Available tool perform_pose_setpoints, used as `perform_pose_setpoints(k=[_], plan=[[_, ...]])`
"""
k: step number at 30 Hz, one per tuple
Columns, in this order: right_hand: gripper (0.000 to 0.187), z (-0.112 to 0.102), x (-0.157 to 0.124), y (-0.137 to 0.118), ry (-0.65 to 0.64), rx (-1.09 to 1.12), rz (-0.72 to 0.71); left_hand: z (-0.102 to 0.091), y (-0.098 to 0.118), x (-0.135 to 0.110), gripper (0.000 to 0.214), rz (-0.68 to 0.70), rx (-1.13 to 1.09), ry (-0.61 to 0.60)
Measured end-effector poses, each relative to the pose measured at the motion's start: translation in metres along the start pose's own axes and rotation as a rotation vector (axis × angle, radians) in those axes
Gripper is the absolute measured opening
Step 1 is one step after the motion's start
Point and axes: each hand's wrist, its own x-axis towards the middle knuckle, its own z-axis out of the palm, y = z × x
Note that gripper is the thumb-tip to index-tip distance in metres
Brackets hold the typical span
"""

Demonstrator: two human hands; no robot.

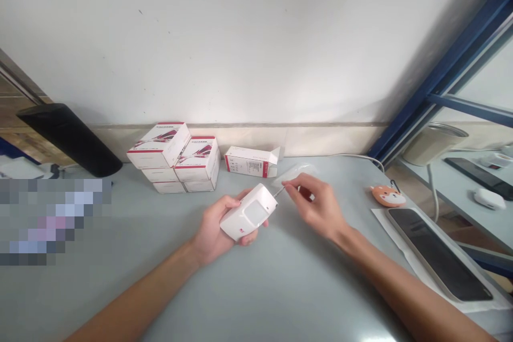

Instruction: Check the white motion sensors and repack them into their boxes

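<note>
My left hand (pixel 216 227) grips a white plastic motion sensor (pixel 248 212) with a rounded lens panel on its front. My right hand (pixel 316 206) pinches a thin metal screwdriver (pixel 279 191) between its fingertips. The shaft's tip sits right by the sensor's upper corner, and I cannot tell whether they touch. A clear plastic bag (pixel 294 176) lies on the table behind my right fingers. Both hands are held just above the grey table (pixel 160 288).
Several white boxes with red trim (pixel 172 157) are stacked by the wall, with an open box (pixel 250 162) beside them. To the right lie a fox-shaped orange keychain (pixel 388 195) and a dark-screened phone (pixel 436 254) on white paper. A black cylinder (pixel 68 139) stands at left.
</note>
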Motion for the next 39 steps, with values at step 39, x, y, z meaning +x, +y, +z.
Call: perform_pose_setpoints(k=[39], plan=[[0.019,0.012,-0.009,-0.004,0.237,-0.344,-0.135,0.029,-0.003,-0.009,0.055,0.112,0.091,-0.002]])
